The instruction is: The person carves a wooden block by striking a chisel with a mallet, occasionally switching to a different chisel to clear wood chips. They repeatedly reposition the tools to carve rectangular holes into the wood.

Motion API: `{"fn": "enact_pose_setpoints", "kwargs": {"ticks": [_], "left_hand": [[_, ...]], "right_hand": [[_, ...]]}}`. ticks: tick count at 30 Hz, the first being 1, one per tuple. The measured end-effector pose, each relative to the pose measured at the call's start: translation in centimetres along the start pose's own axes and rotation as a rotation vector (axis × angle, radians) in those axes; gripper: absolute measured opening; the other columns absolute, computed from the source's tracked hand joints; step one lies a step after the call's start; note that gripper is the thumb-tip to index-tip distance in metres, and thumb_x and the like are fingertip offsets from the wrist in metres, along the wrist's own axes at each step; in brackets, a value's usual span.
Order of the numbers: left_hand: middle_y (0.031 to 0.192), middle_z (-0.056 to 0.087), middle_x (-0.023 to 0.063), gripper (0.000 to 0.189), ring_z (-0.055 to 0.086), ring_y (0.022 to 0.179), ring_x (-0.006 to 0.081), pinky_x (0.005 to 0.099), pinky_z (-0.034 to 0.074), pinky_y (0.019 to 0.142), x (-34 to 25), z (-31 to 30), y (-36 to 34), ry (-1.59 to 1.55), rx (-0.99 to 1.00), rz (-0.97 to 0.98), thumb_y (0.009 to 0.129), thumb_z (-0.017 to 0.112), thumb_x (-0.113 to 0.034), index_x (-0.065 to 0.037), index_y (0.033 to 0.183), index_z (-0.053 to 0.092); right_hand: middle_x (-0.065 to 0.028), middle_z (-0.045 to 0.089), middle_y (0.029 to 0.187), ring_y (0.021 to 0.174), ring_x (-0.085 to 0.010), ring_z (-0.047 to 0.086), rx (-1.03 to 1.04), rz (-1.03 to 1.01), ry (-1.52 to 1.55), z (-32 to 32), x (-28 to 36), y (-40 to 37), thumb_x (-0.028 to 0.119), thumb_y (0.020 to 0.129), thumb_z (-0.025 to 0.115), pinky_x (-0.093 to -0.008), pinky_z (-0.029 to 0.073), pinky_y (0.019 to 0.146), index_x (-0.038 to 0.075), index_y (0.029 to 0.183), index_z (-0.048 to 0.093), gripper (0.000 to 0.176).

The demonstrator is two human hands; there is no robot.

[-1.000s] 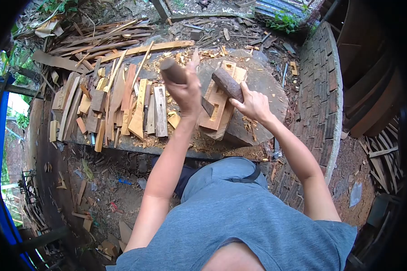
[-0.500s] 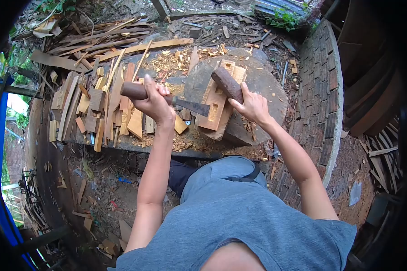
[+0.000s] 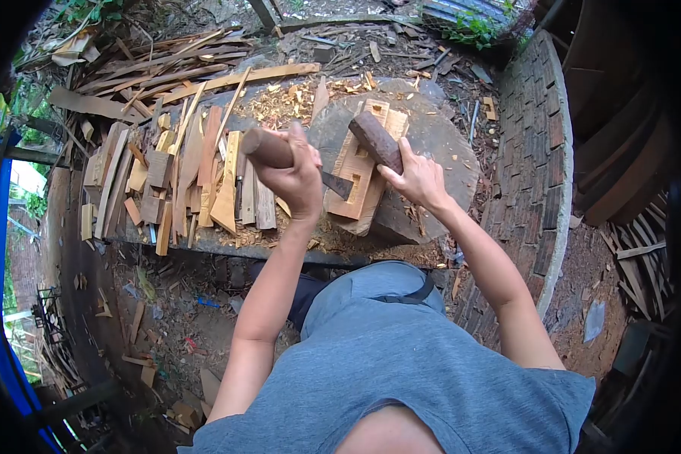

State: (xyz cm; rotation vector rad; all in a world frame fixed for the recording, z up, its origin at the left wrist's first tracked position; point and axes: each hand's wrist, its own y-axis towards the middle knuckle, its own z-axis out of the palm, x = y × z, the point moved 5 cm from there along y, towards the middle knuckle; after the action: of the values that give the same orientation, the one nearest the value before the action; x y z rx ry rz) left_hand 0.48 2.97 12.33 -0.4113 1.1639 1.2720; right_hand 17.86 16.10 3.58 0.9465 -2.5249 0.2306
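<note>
My left hand (image 3: 301,180) is closed around the thick round wooden handle of a chisel (image 3: 265,148). The chisel's dark, flat blade (image 3: 337,184) points right, its tip at the lower slot of a light wooden block (image 3: 340,203). More rectangular slots are cut along this block, the upper ones partly behind the club. In my right hand (image 3: 420,181) is a dark brown wooden club (image 3: 376,140), held above the block and slanting up to the left. A second light piece of wood lies against the block's right side.
Beneath the block stands a round tree stump (image 3: 450,151) on a low bench. Wood offcuts (image 3: 159,168) crowd the bench's left side, with chips (image 3: 280,102) scattered behind. A curved brick wall (image 3: 530,151) rises on the right, and scrap planks (image 3: 159,72) are piled at the back left.
My left hand has shifted right with the chisel, and the handle's end now tips more toward me. The blade tip sits slightly lower at the slot. My right hand and the club barely moved.
</note>
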Motion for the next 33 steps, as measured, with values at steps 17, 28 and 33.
{"fn": "enact_pose_setpoints", "kwargs": {"ticks": [17, 28, 33], "left_hand": [[0.079, 0.056, 0.0049, 0.032, 0.059, 0.069, 0.0124, 0.0271, 0.049, 0.062, 1.9, 0.0, 0.4, 0.269, 0.019, 0.056, 0.088, 0.069, -0.010, -0.002, 0.108, 0.045], [0.130, 0.054, 0.0163, 0.059, 0.054, 0.120, 0.0275, 0.0376, 0.039, 0.106, 3.1, -3.4, 2.5, 0.275, -0.154, 0.137, 0.082, 0.058, 0.005, 0.002, 0.137, 0.039], [0.112, 0.052, 0.0070, 0.056, 0.056, 0.105, 0.0193, 0.0370, 0.043, 0.097, 5.7, -6.0, 2.9, 0.059, -0.160, 0.112, 0.089, 0.069, -0.025, 0.000, 0.130, 0.040]], "right_hand": [[-0.0082, 0.059, 0.079, 0.066, -0.0150, 0.059, 0.105, -0.192, 0.817, -11.6, 7.4, 2.2, 0.052, 0.083, 0.063, -0.0314, 0.046, 0.055, -0.001, 0.111, 0.054, 0.061], [-0.0170, 0.063, 0.064, 0.055, -0.0327, 0.063, 0.054, -0.621, -0.122, -16.1, 17.1, 0.8, 0.047, 0.077, 0.062, -0.0437, 0.048, 0.052, 0.007, 0.117, 0.051, 0.057], [-0.0166, 0.062, 0.064, 0.055, -0.0336, 0.061, 0.232, -0.573, -0.168, -12.0, 16.3, 1.5, 0.050, 0.081, 0.059, -0.0444, 0.047, 0.052, 0.006, 0.112, 0.053, 0.054]]}}
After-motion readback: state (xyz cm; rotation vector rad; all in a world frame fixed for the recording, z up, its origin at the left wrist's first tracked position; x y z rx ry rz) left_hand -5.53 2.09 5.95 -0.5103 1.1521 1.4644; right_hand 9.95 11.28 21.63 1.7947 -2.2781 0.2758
